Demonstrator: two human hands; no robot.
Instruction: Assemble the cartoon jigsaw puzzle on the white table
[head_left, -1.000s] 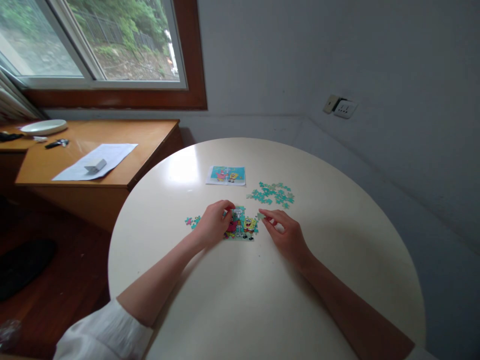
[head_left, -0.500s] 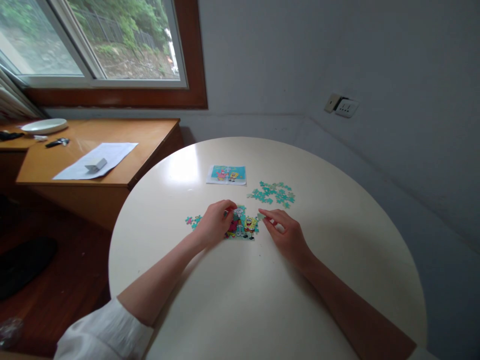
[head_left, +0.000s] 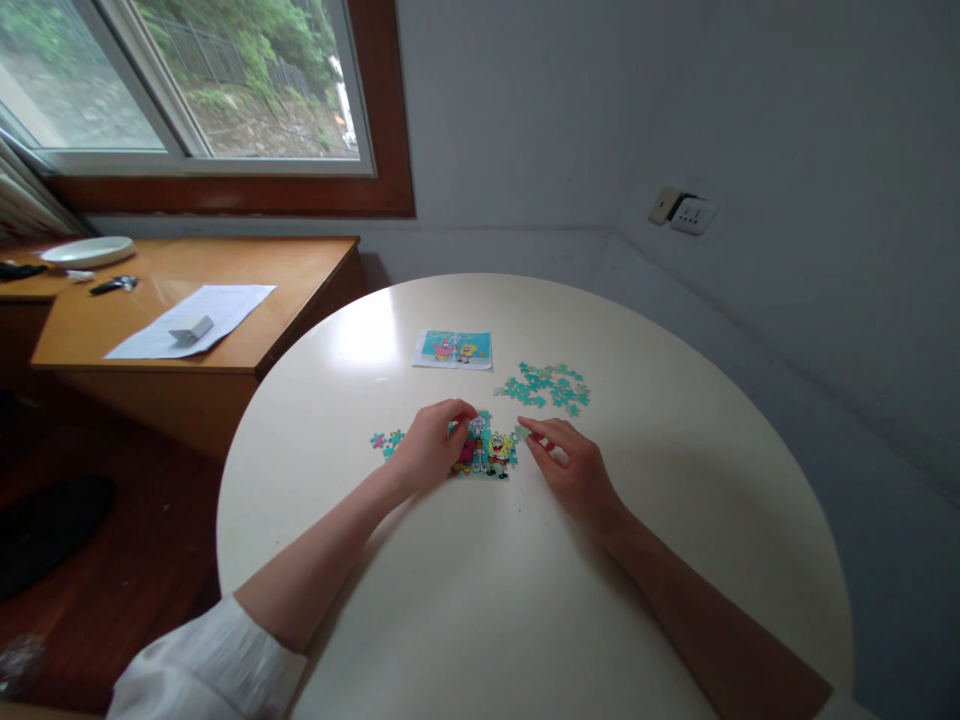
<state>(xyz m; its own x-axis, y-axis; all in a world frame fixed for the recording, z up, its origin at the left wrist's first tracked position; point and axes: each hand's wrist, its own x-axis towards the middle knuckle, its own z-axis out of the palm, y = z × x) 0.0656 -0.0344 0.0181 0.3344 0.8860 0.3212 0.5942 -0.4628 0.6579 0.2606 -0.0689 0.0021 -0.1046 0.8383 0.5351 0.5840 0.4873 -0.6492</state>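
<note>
A partly joined jigsaw puzzle (head_left: 480, 456) with cartoon figures lies on the round table, between my hands. My left hand (head_left: 433, 440) is over its left side, fingers curled together at the upper edge; whatever they grip is hidden. Just right of the puzzle, my right hand (head_left: 566, 455) pinches a small pale green puzzle piece (head_left: 520, 433) between thumb and fingertips. Loose puzzle pieces (head_left: 388, 441) stick out to the left of my left hand. Beyond my right hand lies a spread of turquoise and pale green pieces (head_left: 551, 388).
A picture sheet (head_left: 453, 350) with the cartoon scene lies farther back on the white round table (head_left: 480, 600). At the left stands a wooden desk (head_left: 307, 275) bearing a paper sheet (head_left: 217, 310), a small grey-white folded object (head_left: 191, 330) and a white plate (head_left: 90, 251).
The left fingertips have shifted very slightly to the right at the puzzle's upper edge. My right hand keeps its place with the piece.
</note>
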